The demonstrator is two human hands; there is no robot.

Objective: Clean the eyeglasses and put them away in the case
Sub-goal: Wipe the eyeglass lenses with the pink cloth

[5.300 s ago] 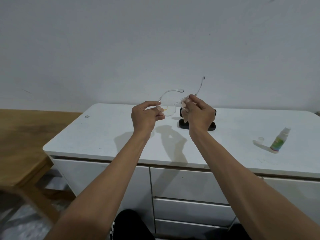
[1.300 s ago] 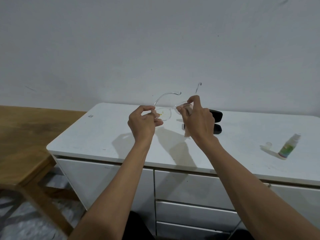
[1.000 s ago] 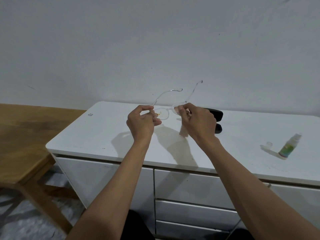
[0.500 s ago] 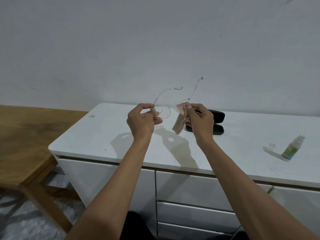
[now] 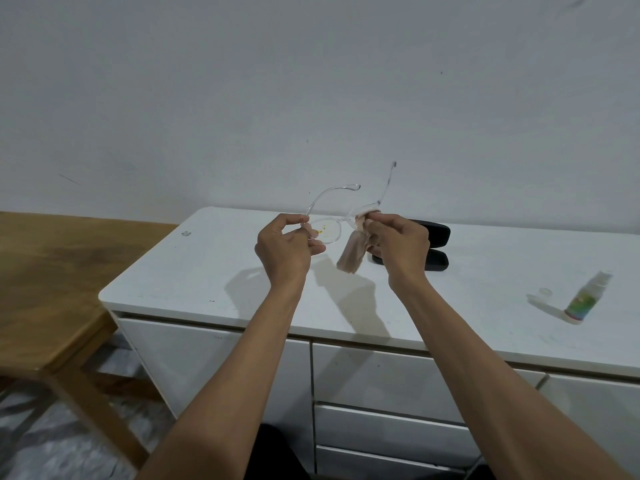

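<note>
Eyeglasses (image 5: 325, 230) held above cabinet (image 5: 207, 271); case (image 5: 433, 237) behind.

Case (image 5: 434, 237) behind hands, spray bottle (image 5: 585, 299) far right.

One head-worn view, looking forward and down across the white counter (image 5: 207, 271) toward the wall (image 5: 311, 81) at twelve o'clock; both hands sit close at centre, forearms entering from five and seven o'clock.

No text can be read; the spray bottle (image 5: 586, 297) label is a colourful blur.
</note>
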